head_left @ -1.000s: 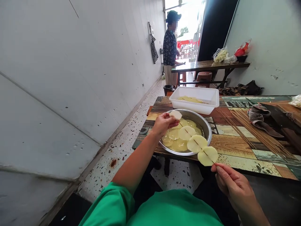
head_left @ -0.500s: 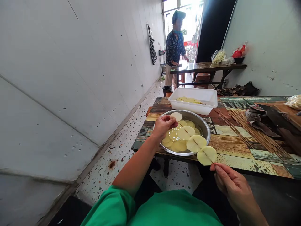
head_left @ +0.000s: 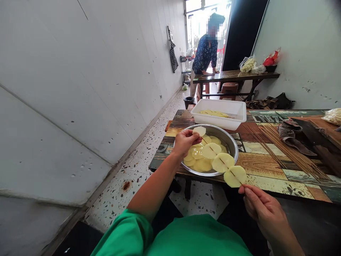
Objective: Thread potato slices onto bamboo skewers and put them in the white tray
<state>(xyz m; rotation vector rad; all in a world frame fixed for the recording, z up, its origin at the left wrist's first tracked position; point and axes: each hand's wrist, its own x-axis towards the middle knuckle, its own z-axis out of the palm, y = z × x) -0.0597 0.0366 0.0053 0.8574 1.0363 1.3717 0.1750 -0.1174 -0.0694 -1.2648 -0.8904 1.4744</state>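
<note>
My right hand (head_left: 262,204) pinches the near end of a thin wooden skewer (head_left: 232,174). Several pale round potato slices (head_left: 223,163) are threaded along it, spaced out over the bowl's right side. At the far end my left hand (head_left: 186,141) is closed, thumb and fingers pinching by the last potato slice (head_left: 199,131); the skewer tip there is partly hidden by the fingers. Below, a round metal bowl (head_left: 235,153) holds more potato slices (head_left: 201,165) in water.
Behind the bowl stands a white plastic tub (head_left: 218,123) with skewered slices inside. Loose wooden skewers (head_left: 290,149) lie on the table's right, beside a crumpled cloth (head_left: 290,133) and a dark board (head_left: 317,133). A person (head_left: 206,53) leans on the far table (head_left: 229,75).
Both my hands and the skewer stay almost still. In the background the person has shifted right and now leans lower over the far table.
</note>
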